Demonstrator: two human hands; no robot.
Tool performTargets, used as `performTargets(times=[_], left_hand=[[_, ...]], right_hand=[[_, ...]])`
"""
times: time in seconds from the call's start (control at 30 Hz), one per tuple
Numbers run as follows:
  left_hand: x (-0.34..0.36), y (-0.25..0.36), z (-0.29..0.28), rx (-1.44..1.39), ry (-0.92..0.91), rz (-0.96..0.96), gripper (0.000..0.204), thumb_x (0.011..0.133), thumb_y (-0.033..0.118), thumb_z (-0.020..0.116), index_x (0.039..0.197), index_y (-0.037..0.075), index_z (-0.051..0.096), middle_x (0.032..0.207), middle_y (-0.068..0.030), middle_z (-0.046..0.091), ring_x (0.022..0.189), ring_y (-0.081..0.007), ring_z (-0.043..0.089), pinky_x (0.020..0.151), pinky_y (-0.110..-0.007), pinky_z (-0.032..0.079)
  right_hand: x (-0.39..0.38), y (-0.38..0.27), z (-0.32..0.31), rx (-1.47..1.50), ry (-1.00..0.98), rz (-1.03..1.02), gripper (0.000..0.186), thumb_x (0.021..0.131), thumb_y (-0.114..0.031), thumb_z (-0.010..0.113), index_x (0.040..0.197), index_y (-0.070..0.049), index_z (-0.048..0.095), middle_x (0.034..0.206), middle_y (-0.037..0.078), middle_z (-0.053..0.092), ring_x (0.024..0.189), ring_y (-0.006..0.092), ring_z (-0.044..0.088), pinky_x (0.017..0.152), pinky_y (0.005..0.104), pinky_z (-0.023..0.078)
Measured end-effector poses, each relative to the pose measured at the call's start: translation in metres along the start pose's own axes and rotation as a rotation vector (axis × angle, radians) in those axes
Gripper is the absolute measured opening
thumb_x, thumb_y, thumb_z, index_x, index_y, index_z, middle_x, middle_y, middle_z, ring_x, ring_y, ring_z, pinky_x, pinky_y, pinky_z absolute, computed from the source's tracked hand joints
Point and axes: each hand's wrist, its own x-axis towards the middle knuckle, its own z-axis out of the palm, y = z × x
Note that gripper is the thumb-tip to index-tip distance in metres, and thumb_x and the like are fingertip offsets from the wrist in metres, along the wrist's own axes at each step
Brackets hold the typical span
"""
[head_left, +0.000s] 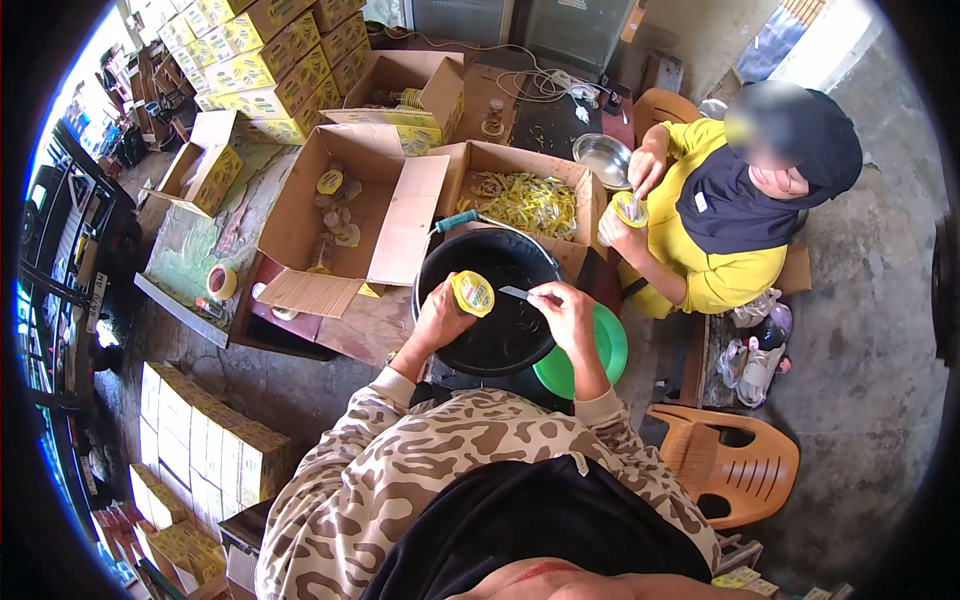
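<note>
My left hand is wrapped round a small plastic cup whose yellow printed lid faces up, over the left side of a black bucket. Pinched in my right hand is a thin flat blade, which points left toward the cup with a small gap between them. Dark contents inside the bucket are hard to make out. A green basin sits beside the bucket, partly under my right forearm. The bucket's bluish-green handle grip rests at its far left rim.
Beyond the bucket stands a carton of yellow-and-white strips. An open carton holding several cups is left of it. At right, a co-worker in yellow holds a similar cup, near a metal bowl. An orange plastic chair stands near right.
</note>
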Motion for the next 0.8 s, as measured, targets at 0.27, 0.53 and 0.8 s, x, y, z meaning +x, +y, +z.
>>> performTargets(times=[0.27, 0.53, 0.8], left_hand=[[0.000, 0.006, -0.003, -0.003, 0.009, 0.037, 0.049, 0.071, 0.013, 0.083, 0.112, -0.002, 0.059, 0.101, -0.0207, 0.067, 0.097, -0.0386, 0.068, 0.084, -0.043, 0.055], [0.002, 0.026, -0.012, 0.040, -0.025, 0.065, 0.048, 0.070, 0.015, 0.082, 0.110, 0.002, 0.059, 0.101, -0.0187, 0.066, 0.098, -0.0405, 0.064, 0.087, -0.047, 0.052], [0.000, 0.022, -0.006, 0.121, 0.020, 0.072, 0.053, 0.070, 0.017, 0.083, 0.114, 0.003, 0.056, 0.101, -0.0180, 0.063, 0.100, -0.0405, 0.060, 0.087, -0.049, 0.050]], right_hand=[[0.006, -0.060, 0.027, -0.510, 0.019, -0.361, 0.012, 0.081, -0.012, 0.075, 0.088, -0.021, 0.072, 0.082, -0.005, 0.062, 0.086, 0.0190, 0.060, 0.095, 0.0444, 0.036], [0.011, -0.049, 0.047, -0.676, -0.081, -0.493, 0.008, 0.084, -0.016, 0.062, 0.084, -0.018, 0.069, 0.084, -0.001, 0.060, 0.088, 0.0205, 0.059, 0.096, 0.0467, 0.036], [0.009, -0.037, 0.026, -0.675, -0.114, -0.362, 0.007, 0.082, -0.013, 0.068, 0.081, -0.019, 0.070, 0.082, -0.001, 0.060, 0.088, 0.0210, 0.059, 0.094, 0.0460, 0.036]])
